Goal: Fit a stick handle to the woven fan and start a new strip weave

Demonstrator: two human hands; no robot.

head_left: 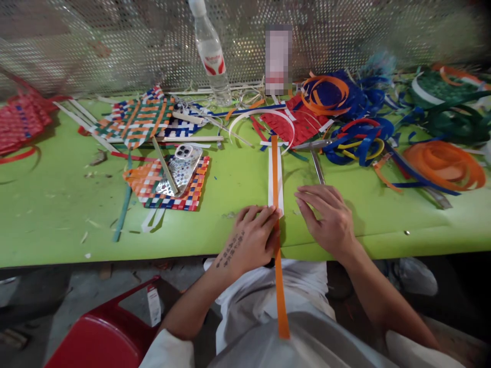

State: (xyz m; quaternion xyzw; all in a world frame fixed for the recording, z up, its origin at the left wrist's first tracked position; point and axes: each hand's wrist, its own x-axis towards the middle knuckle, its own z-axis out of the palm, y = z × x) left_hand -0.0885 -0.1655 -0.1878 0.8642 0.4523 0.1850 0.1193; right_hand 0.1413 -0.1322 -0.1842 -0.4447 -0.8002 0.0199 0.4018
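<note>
A long orange strip (282, 296) lies over white strips (271, 179) on the green tabletop, its near end hanging past the edge toward my lap. My left hand (255, 232) is closed on the orange strip near the lower end of the white ones, fingertips pressed down there. The thumb is mostly hidden. To the right, my right hand (326, 220) is held just apart from the strips, fingers stretched out and bent a little, with nothing in it. Beyond its fingers lies a metal tool (317, 166), possibly scissors. A red woven piece (303, 120) lies past the strips' far end.
A phone (182, 171) rests on a checkered woven piece (201, 186) to the left. A water bottle (215, 61) stands at the back by a perforated metal panel (115, 46). Coiled orange strips (445, 163) and blue strips (355, 145) lie right. A red stool (99, 337) stands below left.
</note>
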